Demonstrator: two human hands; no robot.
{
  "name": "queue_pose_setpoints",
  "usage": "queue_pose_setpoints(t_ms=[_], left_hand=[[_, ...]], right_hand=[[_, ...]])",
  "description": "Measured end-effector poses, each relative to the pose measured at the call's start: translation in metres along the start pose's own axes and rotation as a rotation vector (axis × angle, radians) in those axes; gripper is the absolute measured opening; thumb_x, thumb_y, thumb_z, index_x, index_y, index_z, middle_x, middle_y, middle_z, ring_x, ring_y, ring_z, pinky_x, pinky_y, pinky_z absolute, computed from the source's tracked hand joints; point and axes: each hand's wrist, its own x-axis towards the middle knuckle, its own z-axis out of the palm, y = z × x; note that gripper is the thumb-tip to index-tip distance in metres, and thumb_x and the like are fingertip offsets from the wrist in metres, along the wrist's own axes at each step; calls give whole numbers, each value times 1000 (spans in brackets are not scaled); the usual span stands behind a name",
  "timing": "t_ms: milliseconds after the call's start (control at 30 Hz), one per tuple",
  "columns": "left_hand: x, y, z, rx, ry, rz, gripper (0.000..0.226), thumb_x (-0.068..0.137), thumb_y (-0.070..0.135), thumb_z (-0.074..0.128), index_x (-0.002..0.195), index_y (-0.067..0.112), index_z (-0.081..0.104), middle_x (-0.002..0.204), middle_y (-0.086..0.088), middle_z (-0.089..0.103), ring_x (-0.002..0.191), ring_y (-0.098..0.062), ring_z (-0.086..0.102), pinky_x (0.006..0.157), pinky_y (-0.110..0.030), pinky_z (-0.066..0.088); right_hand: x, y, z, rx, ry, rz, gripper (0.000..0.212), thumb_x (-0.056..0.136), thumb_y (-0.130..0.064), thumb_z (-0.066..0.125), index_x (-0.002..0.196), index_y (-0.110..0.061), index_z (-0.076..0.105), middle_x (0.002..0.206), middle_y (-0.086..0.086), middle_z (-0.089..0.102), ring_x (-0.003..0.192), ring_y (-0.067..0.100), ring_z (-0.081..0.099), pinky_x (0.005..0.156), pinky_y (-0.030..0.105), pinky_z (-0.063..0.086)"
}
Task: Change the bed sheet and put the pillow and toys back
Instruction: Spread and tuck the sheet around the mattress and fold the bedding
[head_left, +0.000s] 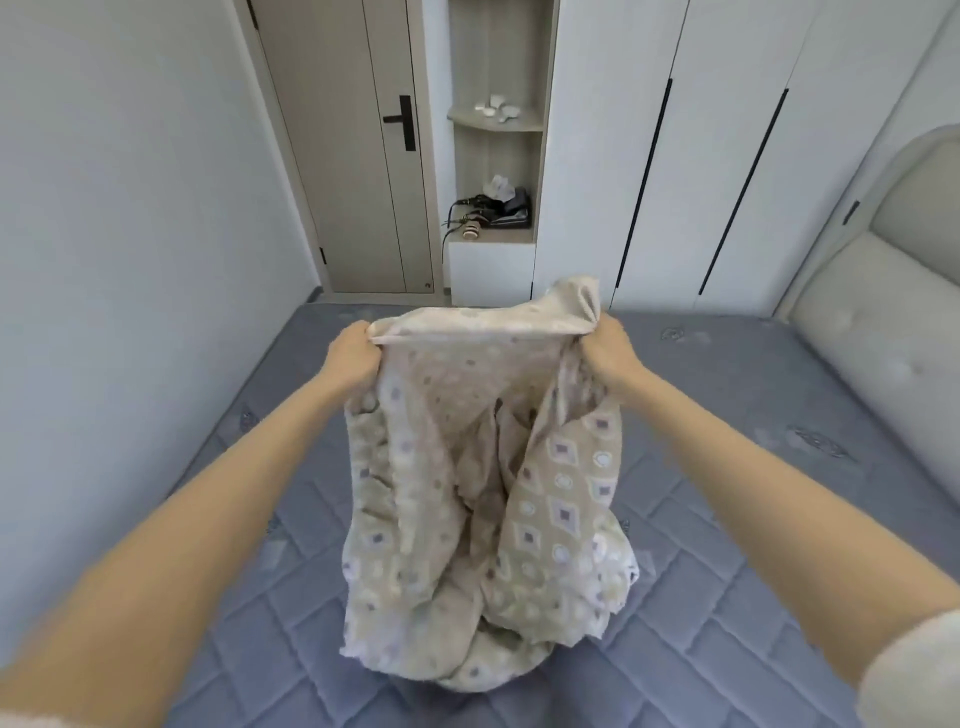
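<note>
Left grip (355, 352), right grip (609, 349) over sheet (483, 467)

Background stuff: a closed beige door (353, 156) with a black handle (405, 122) at the back. Right beside it is an open shelf nook (540, 171), small white bits (496, 108) up top and a tangle of dark cords and gadgets (493, 210) lower down. White wardrobe (727, 130) next to that, padded headboard (883, 291) far right.

A bed sheet (483, 467) hangs bunched above the bare mattress (727, 519); headboard (883, 312) at right, door (358, 156) and wardrobe (675, 156) behind.
</note>
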Motion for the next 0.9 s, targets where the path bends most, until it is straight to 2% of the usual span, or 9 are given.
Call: queue_pose_setpoints(t_ms=[67,167,300,433,500,567,633,800,900], left_hand=[[-9,-7,15,-99,-65,-19,20,94,9,38,74,10,42,75,-5,46,68,-21,41,57,-32,28],[-27,-35,33,-44,-217,-66,19,92,29,53,93,12,45,87,-4,50,71,-20,46,55,-31,32],[-59,-82,47,521,-473,46,70,73,35,76,131,24,37,114,-7,52,97,-27,57,70,-35,47],[-96,-116,69,840,-464,-2,25,85,16,54,109,17,60,111,-4,64,101,-26,62,72,-32,45],[-110,-132,84,793,-522,-7,22,88,10,44,100,13,62,106,-6,62,94,-25,61,68,-32,42],[-120,-144,98,637,-584,-20,20,91,8,39,92,8,59,102,-9,58,86,-26,56,65,-31,40],[-125,-147,109,468,-623,-36,19,91,6,38,74,10,47,86,-5,55,78,-26,51,58,-28,35],[-134,-147,134,-35,-569,-147,24,89,10,47,72,26,43,75,12,50,66,-10,46,53,-22,32],[-125,-146,142,-196,-550,-139,31,78,14,69,72,36,49,60,28,55,63,-1,51,49,-12,32]], right_hand=[[-8,22,15,61,-28,89,21,94,-3,32,83,-7,49,81,11,52,73,22,45,60,30,33],[-23,64,32,-215,-180,125,17,93,-10,39,89,-3,53,89,14,55,80,27,49,59,32,33],[-56,99,49,-528,-621,153,42,85,-46,55,115,-17,52,101,1,55,94,26,55,66,30,42],[-95,118,65,-699,-783,212,96,73,-66,60,148,-21,21,138,-1,48,120,27,48,86,31,41],[-112,126,72,-741,-810,234,87,76,-62,61,144,-18,29,135,1,50,122,28,49,91,33,42],[-129,139,81,-808,-800,240,42,84,-50,60,99,-11,53,92,0,59,91,23,56,73,27,42],[-141,147,86,-864,-738,252,34,89,-36,54,67,-13,42,66,0,48,73,22,50,63,27,38],[-151,166,93,-776,-580,329,39,86,-39,53,59,-13,45,60,0,49,62,17,48,54,26,34],[-140,179,94,-596,-452,367,39,86,-43,56,73,-6,59,75,8,61,75,22,55,62,29,38]])
